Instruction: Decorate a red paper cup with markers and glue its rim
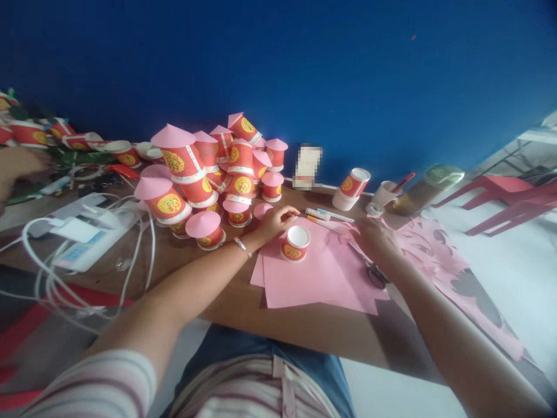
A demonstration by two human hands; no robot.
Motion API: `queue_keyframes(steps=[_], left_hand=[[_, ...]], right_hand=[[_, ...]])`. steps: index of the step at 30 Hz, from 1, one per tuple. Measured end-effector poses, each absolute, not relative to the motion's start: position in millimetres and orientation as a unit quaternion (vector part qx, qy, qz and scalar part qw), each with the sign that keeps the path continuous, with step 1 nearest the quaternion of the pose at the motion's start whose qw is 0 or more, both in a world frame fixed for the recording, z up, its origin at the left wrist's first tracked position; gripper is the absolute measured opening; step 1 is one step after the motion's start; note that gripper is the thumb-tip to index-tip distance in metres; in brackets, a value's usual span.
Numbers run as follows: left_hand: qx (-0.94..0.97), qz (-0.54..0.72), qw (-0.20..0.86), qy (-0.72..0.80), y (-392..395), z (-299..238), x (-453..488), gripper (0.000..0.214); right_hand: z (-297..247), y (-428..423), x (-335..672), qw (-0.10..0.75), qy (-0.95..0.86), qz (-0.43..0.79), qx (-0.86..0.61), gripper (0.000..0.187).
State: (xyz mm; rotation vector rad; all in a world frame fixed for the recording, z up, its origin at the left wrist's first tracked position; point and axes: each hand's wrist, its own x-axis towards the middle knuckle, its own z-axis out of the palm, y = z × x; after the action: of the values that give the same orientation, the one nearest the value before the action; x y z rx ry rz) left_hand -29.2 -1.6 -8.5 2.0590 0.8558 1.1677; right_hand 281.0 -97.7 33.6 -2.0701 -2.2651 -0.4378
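Note:
On the pink paper sheets (300,287) stands a red-and-white paper cup (295,244) with a yellow emblem, its white round end facing up. Just behind and left of it is my left hand (278,222), fingers loosely curved and apart, with nothing visible in them. My right hand (375,235) is lowered at the paper's right side, near a roll of clear tape (374,209); its fingers are smeared and partly hidden. Scissors (374,273) lie beside the right wrist. Markers (328,216) rest behind the cup.
Stacked paper-cup lanterns (241,186) with pink cone tops crowd the left. Beyond them are a power strip (93,241), white cables and another person's blurred arm (20,165). Stacked cups (351,188), a bottle (429,188) and pink paper scraps (439,249) stand or lie at right.

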Motion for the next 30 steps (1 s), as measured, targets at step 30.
queue_keyframes(steps=[30], left_hand=[[0.758, 0.455, 0.362, 0.296, 4, -11, -31, 0.042]], right_hand=[[41, -74, 231, 0.151, -0.813, -0.129, -0.548, 0.027]])
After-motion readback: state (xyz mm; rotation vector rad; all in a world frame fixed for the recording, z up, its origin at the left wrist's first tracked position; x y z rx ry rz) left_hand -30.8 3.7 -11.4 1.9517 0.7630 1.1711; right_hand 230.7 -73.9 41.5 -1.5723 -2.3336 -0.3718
